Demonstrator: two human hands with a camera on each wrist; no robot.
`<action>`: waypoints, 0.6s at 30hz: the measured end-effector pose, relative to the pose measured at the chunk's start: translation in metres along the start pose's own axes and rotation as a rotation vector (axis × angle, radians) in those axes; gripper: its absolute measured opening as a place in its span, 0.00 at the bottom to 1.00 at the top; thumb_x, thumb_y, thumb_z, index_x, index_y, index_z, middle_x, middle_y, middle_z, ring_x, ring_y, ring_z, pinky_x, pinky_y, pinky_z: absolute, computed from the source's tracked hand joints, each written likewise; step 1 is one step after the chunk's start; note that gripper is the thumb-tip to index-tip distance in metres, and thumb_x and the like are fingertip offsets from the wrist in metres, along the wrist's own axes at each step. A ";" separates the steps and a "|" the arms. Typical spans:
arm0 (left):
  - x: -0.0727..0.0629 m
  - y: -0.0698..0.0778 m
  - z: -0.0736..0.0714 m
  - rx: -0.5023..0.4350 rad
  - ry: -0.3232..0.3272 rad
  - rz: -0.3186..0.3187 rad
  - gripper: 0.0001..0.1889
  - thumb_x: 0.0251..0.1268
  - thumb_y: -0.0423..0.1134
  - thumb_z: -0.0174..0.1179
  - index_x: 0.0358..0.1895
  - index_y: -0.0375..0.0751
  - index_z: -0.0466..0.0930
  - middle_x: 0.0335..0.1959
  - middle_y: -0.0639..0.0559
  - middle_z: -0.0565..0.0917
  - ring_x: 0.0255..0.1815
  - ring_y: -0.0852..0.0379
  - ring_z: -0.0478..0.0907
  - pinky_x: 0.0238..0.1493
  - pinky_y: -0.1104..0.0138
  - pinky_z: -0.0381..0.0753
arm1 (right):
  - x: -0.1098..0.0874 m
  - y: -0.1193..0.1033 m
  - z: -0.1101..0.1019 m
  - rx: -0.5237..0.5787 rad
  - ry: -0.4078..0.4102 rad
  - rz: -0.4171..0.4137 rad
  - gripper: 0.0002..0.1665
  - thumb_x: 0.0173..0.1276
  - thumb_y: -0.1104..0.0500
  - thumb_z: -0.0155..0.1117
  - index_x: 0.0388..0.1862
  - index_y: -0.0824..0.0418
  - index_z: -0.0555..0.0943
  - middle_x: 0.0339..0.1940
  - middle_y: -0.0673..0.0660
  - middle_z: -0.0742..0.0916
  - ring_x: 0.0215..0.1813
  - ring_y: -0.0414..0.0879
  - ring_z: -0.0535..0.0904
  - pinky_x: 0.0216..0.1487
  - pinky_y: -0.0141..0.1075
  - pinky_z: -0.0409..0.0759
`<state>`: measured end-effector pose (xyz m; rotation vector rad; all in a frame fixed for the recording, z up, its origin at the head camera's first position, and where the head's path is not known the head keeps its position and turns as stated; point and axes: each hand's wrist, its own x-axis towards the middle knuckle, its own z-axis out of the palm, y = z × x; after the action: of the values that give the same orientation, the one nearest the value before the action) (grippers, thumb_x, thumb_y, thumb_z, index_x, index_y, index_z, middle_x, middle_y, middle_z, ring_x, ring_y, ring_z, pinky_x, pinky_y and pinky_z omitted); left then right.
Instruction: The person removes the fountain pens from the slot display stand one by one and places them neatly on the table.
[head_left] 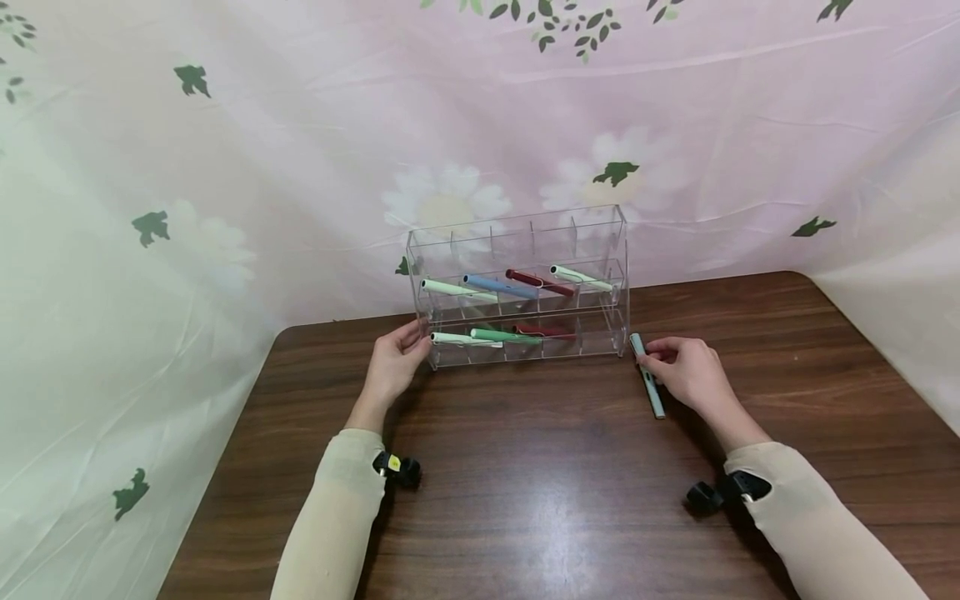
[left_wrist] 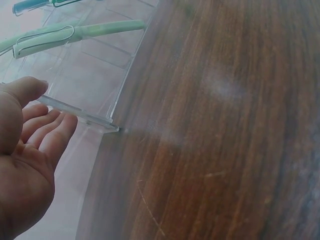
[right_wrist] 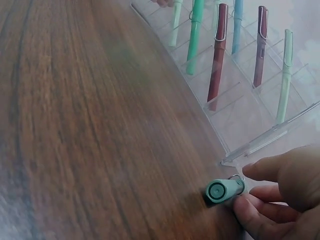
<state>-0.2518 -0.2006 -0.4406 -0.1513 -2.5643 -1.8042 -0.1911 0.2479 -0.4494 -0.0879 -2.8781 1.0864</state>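
Observation:
A clear acrylic pen rack (head_left: 624, 287) with two tiers of slots stands at the back of the table. My left hand (head_left: 392, 362) holds its left side panel, thumb on one face and fingers on the other in the left wrist view. Off the rack's right end, my right hand (head_left: 692, 372) pinches a pale blue-green pen (head_left: 652, 390) between thumb and fingertips. Its round end faces the camera in the right wrist view. The upper tier bears a blue pen (head_left: 500, 287), a dark red pen (head_left: 540, 282) and pale green pens; below lie a green pen (head_left: 504, 336) and others.
The brown wooden table (head_left: 525, 467) has rounded back corners. A floral curtain (head_left: 322, 167) hangs right behind the rack and along both sides. Each wrist wears a small black camera, the right one (head_left: 705, 498) close over the tabletop.

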 end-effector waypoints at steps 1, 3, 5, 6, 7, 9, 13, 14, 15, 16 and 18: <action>0.000 0.000 0.000 -0.001 0.000 0.002 0.25 0.81 0.31 0.60 0.77 0.29 0.73 0.72 0.31 0.80 0.74 0.40 0.79 0.65 0.69 0.84 | 0.000 0.001 0.000 -0.005 0.003 -0.006 0.21 0.77 0.54 0.71 0.53 0.72 0.88 0.40 0.64 0.94 0.37 0.44 0.87 0.36 0.34 0.79; 0.000 0.000 0.000 -0.003 0.001 0.005 0.26 0.80 0.30 0.60 0.76 0.29 0.73 0.72 0.31 0.80 0.74 0.40 0.79 0.65 0.69 0.85 | 0.000 0.002 0.001 -0.004 0.003 -0.015 0.20 0.76 0.55 0.71 0.53 0.72 0.88 0.40 0.65 0.94 0.38 0.47 0.87 0.37 0.35 0.79; 0.000 0.000 0.000 0.000 0.003 0.007 0.26 0.80 0.30 0.60 0.77 0.28 0.73 0.72 0.31 0.80 0.74 0.40 0.79 0.65 0.69 0.84 | 0.000 0.002 0.001 0.000 0.002 -0.022 0.21 0.76 0.54 0.72 0.53 0.72 0.88 0.40 0.65 0.94 0.39 0.47 0.87 0.37 0.36 0.79; 0.000 0.000 0.000 0.002 0.003 0.007 0.26 0.80 0.30 0.60 0.77 0.28 0.73 0.72 0.31 0.80 0.74 0.39 0.79 0.65 0.69 0.84 | 0.000 0.002 0.001 0.001 0.003 -0.025 0.21 0.76 0.54 0.72 0.53 0.72 0.88 0.40 0.65 0.94 0.39 0.47 0.87 0.37 0.36 0.79; 0.000 0.000 0.000 0.002 0.003 0.007 0.26 0.80 0.30 0.60 0.77 0.28 0.73 0.72 0.31 0.80 0.74 0.40 0.79 0.65 0.69 0.84 | 0.000 0.003 0.001 0.002 0.005 -0.030 0.21 0.76 0.54 0.72 0.53 0.72 0.88 0.40 0.65 0.94 0.39 0.48 0.87 0.37 0.36 0.79; -0.001 0.001 0.000 0.005 0.004 0.007 0.26 0.81 0.31 0.60 0.77 0.28 0.73 0.72 0.31 0.80 0.74 0.40 0.79 0.66 0.69 0.84 | 0.000 0.003 0.001 0.000 0.016 -0.038 0.20 0.76 0.54 0.72 0.53 0.72 0.88 0.40 0.65 0.94 0.39 0.49 0.88 0.38 0.36 0.79; -0.001 0.002 0.001 0.000 0.009 0.010 0.26 0.80 0.31 0.60 0.76 0.29 0.73 0.72 0.32 0.80 0.74 0.40 0.79 0.66 0.69 0.84 | -0.002 0.002 0.000 -0.002 0.044 -0.063 0.19 0.76 0.55 0.71 0.53 0.70 0.89 0.41 0.67 0.94 0.42 0.55 0.89 0.38 0.36 0.80; -0.001 0.002 0.001 -0.002 0.011 0.010 0.26 0.80 0.31 0.60 0.76 0.28 0.73 0.71 0.31 0.80 0.74 0.40 0.79 0.66 0.68 0.84 | -0.002 0.002 -0.001 -0.001 0.051 -0.068 0.19 0.76 0.55 0.71 0.53 0.70 0.89 0.42 0.67 0.94 0.43 0.56 0.90 0.38 0.35 0.80; -0.001 0.002 0.002 -0.004 0.012 0.011 0.26 0.80 0.30 0.60 0.76 0.28 0.73 0.71 0.31 0.80 0.74 0.40 0.79 0.66 0.68 0.84 | -0.003 0.001 -0.002 0.001 0.056 -0.074 0.19 0.76 0.55 0.70 0.54 0.70 0.89 0.42 0.68 0.94 0.43 0.56 0.89 0.38 0.35 0.80; -0.001 0.002 0.002 -0.007 0.014 0.011 0.26 0.80 0.30 0.60 0.76 0.28 0.73 0.71 0.31 0.80 0.74 0.40 0.79 0.66 0.68 0.84 | -0.003 0.001 -0.003 0.005 0.059 -0.075 0.19 0.77 0.55 0.69 0.55 0.70 0.89 0.43 0.68 0.94 0.43 0.56 0.89 0.37 0.34 0.80; -0.001 0.002 0.002 -0.010 0.018 0.011 0.25 0.80 0.30 0.60 0.76 0.28 0.73 0.71 0.31 0.80 0.74 0.40 0.79 0.66 0.69 0.84 | -0.004 0.000 -0.005 0.019 0.061 -0.076 0.20 0.78 0.55 0.68 0.56 0.70 0.88 0.43 0.68 0.93 0.41 0.54 0.89 0.36 0.33 0.80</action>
<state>-0.2509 -0.1980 -0.4396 -0.1484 -2.5385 -1.8061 -0.1864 0.2505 -0.4456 -0.0101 -2.7920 1.0775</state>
